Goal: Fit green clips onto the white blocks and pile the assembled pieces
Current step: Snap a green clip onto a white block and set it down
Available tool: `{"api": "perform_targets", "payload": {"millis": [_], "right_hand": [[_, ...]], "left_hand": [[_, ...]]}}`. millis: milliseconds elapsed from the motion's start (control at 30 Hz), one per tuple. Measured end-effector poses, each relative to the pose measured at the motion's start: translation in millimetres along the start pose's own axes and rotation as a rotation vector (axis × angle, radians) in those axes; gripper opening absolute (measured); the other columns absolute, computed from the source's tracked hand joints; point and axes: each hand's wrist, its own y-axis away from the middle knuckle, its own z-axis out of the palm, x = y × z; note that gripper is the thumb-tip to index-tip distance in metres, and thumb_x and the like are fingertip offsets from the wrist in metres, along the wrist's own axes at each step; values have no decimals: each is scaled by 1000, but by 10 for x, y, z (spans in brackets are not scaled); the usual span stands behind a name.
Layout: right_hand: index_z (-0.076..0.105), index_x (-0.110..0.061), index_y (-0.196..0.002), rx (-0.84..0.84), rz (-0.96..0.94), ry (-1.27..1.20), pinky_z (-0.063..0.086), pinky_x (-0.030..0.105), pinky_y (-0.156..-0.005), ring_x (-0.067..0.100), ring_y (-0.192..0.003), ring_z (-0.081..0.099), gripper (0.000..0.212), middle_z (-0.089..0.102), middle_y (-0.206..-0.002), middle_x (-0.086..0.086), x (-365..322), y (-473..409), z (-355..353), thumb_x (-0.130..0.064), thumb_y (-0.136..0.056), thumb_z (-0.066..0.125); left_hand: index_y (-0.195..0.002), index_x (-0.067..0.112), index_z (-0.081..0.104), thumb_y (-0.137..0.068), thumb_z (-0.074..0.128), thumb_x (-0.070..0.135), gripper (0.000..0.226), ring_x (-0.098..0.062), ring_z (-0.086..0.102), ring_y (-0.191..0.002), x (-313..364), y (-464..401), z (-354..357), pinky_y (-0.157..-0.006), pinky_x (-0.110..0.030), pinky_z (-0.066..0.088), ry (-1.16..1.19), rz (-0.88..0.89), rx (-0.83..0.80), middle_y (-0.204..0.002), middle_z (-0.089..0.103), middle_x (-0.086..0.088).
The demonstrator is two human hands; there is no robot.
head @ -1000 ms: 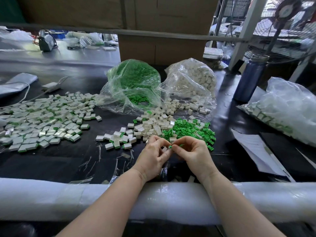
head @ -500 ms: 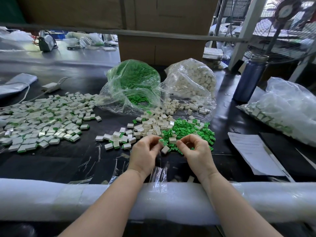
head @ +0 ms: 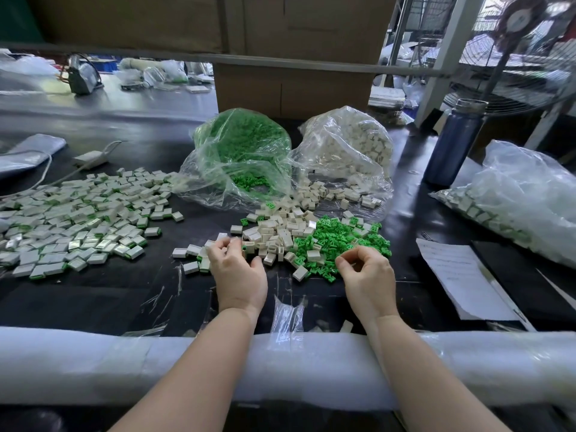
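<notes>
Loose green clips (head: pixel 338 241) lie in a heap beside loose white blocks (head: pixel 277 232) at the table's middle. My left hand (head: pixel 238 272) hovers over a small group of assembled pieces (head: pixel 190 254). Its curled fingers hold a blurred white block (head: pixel 222 237) at their tips. My right hand (head: pixel 369 274) is at the near edge of the green heap, thumb and forefinger pinched together on a clip that is mostly hidden. One white piece (head: pixel 300 272) lies alone between the hands. A broad pile of assembled pieces (head: pixel 78 219) covers the left side.
Behind the heaps stand an open bag of green clips (head: pixel 243 148) and a bag of white blocks (head: pixel 346 145). At the right are a blue bottle (head: pixel 452 145), a paper sheet (head: pixel 461 275) and a bag of assembled pieces (head: pixel 523 194). A white foam roll (head: pixel 93 363) pads the near edge.
The hands, joined a second ago on one piece, have parted. My left hand moved left toward the small group of assembled pieces; my right hand moved right to the green clips.
</notes>
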Motion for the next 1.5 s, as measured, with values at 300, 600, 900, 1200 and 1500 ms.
{"api": "perform_targets", "payload": {"millis": [300, 600, 900, 1200, 1500], "right_hand": [[66, -24, -75, -86, 12, 353, 25, 28, -82, 19, -112, 49, 7, 59, -104, -5, -22, 27, 26, -26, -81, 67], [69, -27, -87, -99, -49, 558, 25, 30, -83, 16, -107, 48, 17, 56, -102, -7, -15, 28, 61, -42, -83, 64], [58, -25, -85, -137, -171, 504, 18, 29, -74, 17, -96, 55, 7, 62, -92, -6, -40, 62, 75, -30, -85, 63], [69, -17, -92, -200, -182, 51, 48, 31, -79, 15, -80, 58, 13, 63, -85, -4, -42, 65, 69, -7, -85, 63], [64, -22, -78, -196, -112, -56, 51, 27, -71, 8, -70, 60, 15, 63, -69, -10, -27, 50, 49, -9, -79, 71]], "left_hand": [[-137, 6, 41, -88, 59, 16, 54, -28, 18, -136, 1, 37, 9, -113, -34, 16, -249, 71, -79, -147, 24, -11], [-110, 26, 64, -89, 53, 45, 31, -13, 38, -101, 10, 106, 104, -86, -27, 27, -404, 317, -302, -110, 53, 5], [-97, 30, 65, -85, 57, 47, 22, -15, 46, -102, 25, 106, 94, -90, -30, 31, -335, 316, -401, -103, 56, 9], [-74, 36, 57, -79, 71, 28, 17, -10, 61, -76, 62, 98, 25, -84, -33, 51, 55, 191, -497, -74, 62, 15], [-102, 34, 64, -83, 66, 31, 19, -10, 55, -99, 54, 117, 25, -97, -36, 41, -171, 341, -503, -96, 56, 15]]}}
